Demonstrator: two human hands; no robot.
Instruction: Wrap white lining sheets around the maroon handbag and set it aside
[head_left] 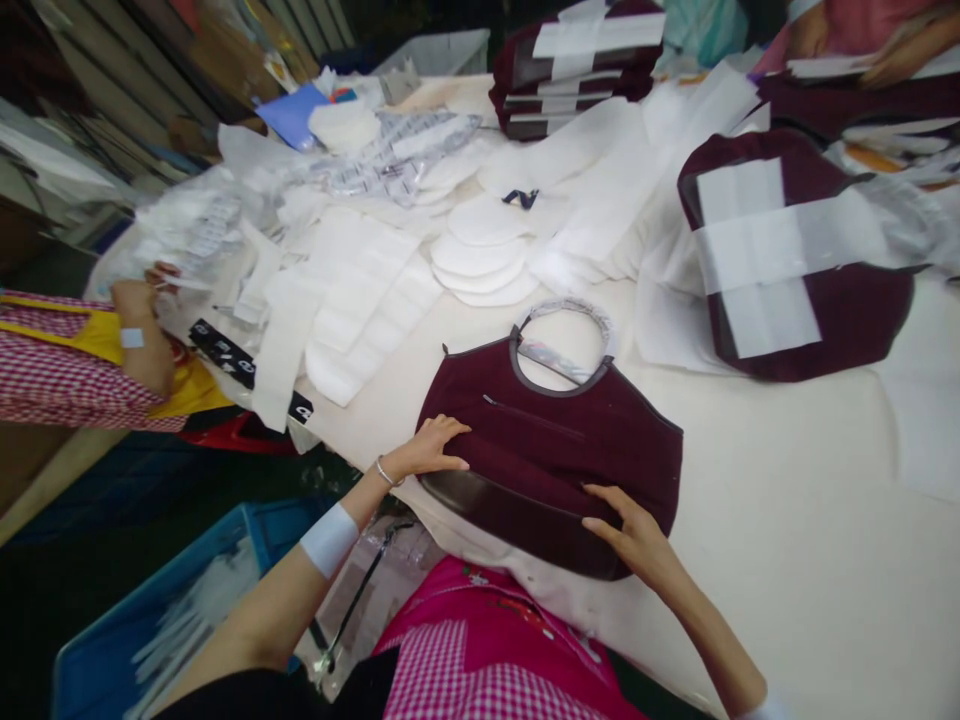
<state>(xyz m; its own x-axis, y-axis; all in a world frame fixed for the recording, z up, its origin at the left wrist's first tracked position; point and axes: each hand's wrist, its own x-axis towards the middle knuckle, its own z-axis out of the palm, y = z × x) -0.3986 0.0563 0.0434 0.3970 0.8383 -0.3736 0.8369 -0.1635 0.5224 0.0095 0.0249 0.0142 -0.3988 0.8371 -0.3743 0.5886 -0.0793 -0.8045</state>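
A maroon handbag (517, 425) with a dark brown base panel lies flat on the table in front of me. Its round handle (576, 306) is wrapped in clear film and points away from me. On the bag's left side rests my left hand (429, 447), fingers stretched and thumb apart. My right hand (634, 530) touches the lower right of the bag, with thumb and forefinger spread and the other fingers partly hidden. A short zipper line (532, 418) runs across the bag's face.
Right of the bag lies another maroon bag (847, 310) with white strips crossed over it. White foam sheets (367, 290) and rounded pads (480, 255) cover the table's middle. Stacked bags (577, 75) stand behind. A co-worker's arm (146, 335) reaches in at left, above a blue bin (161, 590).
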